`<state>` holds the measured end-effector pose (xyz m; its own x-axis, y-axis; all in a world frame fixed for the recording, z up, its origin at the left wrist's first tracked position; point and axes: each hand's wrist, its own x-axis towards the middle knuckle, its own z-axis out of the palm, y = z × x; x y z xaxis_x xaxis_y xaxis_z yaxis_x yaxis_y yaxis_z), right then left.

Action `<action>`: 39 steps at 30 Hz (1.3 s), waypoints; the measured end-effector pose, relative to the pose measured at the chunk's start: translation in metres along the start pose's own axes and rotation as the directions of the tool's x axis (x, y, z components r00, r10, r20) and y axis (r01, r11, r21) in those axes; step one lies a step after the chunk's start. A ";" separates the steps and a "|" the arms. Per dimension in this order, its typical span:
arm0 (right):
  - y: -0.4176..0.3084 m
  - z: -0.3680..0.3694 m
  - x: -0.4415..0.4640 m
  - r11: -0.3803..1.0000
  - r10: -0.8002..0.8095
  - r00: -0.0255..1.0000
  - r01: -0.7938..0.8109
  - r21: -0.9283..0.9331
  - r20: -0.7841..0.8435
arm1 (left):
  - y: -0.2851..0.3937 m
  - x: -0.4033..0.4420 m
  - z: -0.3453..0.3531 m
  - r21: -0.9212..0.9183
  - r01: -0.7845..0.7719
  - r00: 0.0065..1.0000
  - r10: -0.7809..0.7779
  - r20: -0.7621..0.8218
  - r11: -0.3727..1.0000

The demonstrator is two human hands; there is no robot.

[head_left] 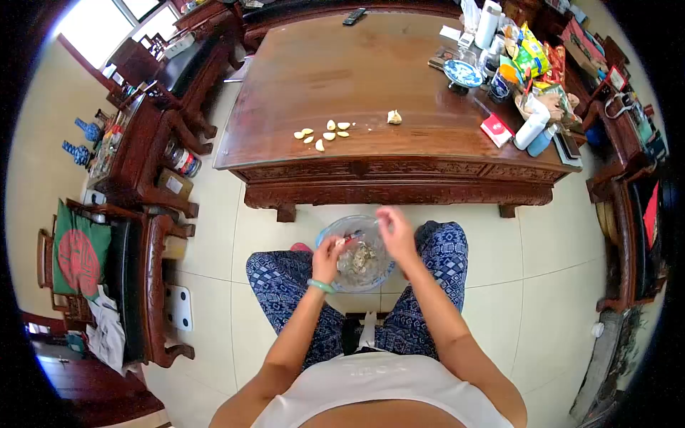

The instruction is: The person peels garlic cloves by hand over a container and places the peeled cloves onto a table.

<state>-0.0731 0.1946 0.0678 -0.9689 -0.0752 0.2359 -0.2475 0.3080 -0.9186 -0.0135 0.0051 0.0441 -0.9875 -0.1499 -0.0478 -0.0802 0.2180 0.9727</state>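
A clear basin (371, 279) with a bluish rim stands between my knees, with pale scraps (360, 258) lying inside it. My left hand (328, 255), below which a green bangle sits on the wrist, is over the basin's left side. Its fingers are closed around something small with a red part, too small to name. My right hand (396, 232) is raised over the basin's right edge, its fingers blurred, and what it holds cannot be made out. Several peeled garlic cloves (329, 135) lie near the table's front edge, with a garlic bulb (394, 117) to their right.
The dark wooden table (285, 85) stands just beyond the basin. Bottles, snack bags and a blue-and-white dish (463, 73) crowd its right side. A remote (354, 16) lies at its far edge. Wooden chairs stand on both sides.
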 end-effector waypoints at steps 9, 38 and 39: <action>-0.024 -0.027 0.151 0.853 -0.315 0.941 0.337 -0.399 0.121 | -0.028 -0.016 0.003 -0.222 0.132 0.986 -0.105 0.132 0.966; 0.006 0.029 -0.009 0.952 0.024 0.746 0.186 -0.243 0.665 | -0.028 -0.006 -0.009 -0.459 0.177 0.982 -0.190 0.019 0.871; 0.008 0.036 -0.015 0.955 0.030 0.741 0.177 -0.238 0.671 | -0.015 -0.005 -0.011 -0.454 0.216 0.973 -0.231 0.024 0.864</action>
<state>-0.0604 0.1640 0.0452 -0.7278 -0.6827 -0.0649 -0.4073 0.5065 -0.7600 -0.0055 -0.0083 0.0319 -0.9453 -0.1732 -0.2766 -0.2216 -0.2816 0.9336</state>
